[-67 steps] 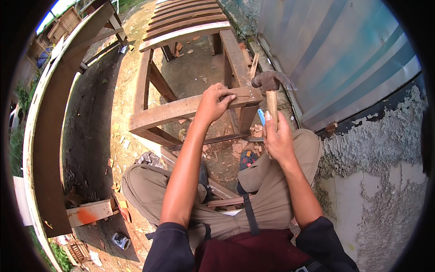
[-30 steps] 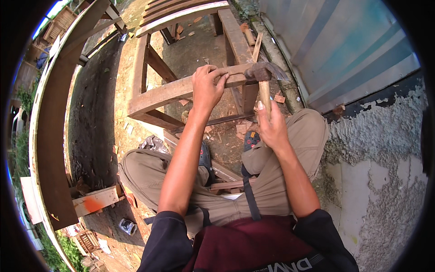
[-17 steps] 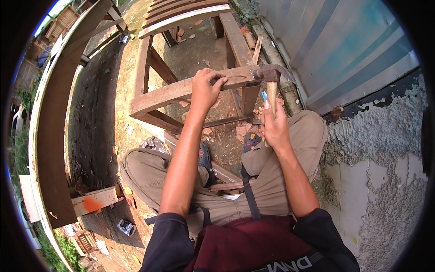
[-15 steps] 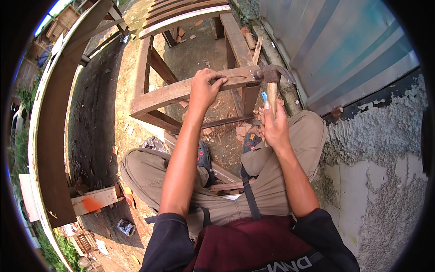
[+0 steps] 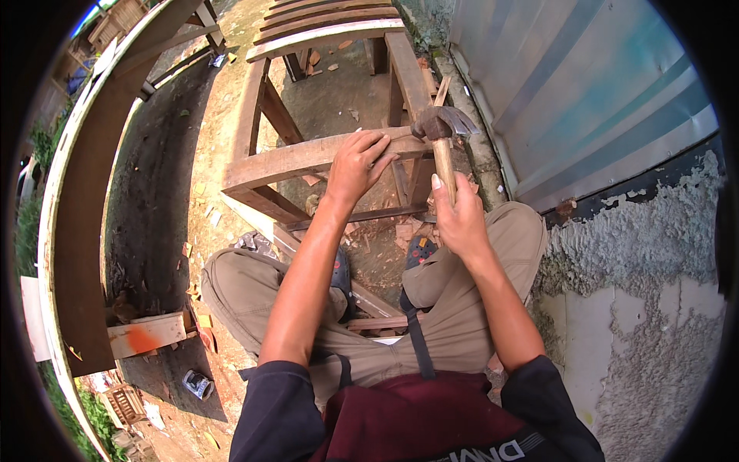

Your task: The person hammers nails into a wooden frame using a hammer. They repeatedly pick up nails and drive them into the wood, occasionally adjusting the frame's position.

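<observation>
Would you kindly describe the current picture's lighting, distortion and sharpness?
Head view: fisheye distortion bows the long brown board at left; same head view: sunlit ground lies beside a dark shaded strip; head view again: soft sheen on the corrugated metal sheet, claw hammer recognisable.

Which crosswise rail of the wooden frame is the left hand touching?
The near brown wooden rail, under the left hand; the far whitish wooden rail has no hand on it.

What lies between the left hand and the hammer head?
A short stretch of wooden rail lies between the left hand and hammer head, in the head view.
</observation>
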Tool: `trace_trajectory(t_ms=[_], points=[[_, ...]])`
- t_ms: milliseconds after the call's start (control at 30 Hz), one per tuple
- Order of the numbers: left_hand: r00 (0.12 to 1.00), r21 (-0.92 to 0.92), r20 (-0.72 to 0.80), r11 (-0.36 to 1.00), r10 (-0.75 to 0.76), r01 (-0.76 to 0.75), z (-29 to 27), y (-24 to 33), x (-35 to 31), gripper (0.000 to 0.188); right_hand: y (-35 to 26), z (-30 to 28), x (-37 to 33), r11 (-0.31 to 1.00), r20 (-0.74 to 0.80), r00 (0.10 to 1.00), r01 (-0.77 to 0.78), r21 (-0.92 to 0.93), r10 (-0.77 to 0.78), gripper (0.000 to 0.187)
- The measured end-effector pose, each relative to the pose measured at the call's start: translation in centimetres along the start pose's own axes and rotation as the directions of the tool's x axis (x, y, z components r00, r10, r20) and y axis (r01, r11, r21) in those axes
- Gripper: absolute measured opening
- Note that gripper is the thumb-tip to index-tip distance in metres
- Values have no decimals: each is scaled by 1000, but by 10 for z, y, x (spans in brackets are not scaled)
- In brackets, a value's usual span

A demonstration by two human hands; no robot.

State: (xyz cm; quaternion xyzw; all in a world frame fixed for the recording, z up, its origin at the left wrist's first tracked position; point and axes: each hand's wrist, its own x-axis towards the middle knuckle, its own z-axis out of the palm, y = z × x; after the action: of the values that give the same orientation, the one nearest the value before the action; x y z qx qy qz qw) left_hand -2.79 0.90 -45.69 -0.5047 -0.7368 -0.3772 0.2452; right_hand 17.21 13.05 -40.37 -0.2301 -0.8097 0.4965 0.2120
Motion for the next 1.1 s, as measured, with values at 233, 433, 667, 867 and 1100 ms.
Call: trace_trajectory(t_ms=[233,433,667,867,1100], points=[[1000,24,3,999,-25,25,7,-4,-8,33,8,2,0,997,-20,999,30,-66,-32,37],[1000,25,-28,1000,-5,6,9,-6,-10,32,-11,-4,6,993,-18,997,76,-91,-78,37],[999,27,-30,1000,-15,15,10,-5,-8,30,-20,-16,13,982,84,996,33,-188,-17,38],[999,21,-42,1000,15,-14,8,-5,-8,27,-39,-19,11,992,-11,994,106,-60,-107,37],[999,11,-48,1000,-14,14,7,-5,-9,27,-57,-31,18,991,77,997,37,-128,-27,36]])
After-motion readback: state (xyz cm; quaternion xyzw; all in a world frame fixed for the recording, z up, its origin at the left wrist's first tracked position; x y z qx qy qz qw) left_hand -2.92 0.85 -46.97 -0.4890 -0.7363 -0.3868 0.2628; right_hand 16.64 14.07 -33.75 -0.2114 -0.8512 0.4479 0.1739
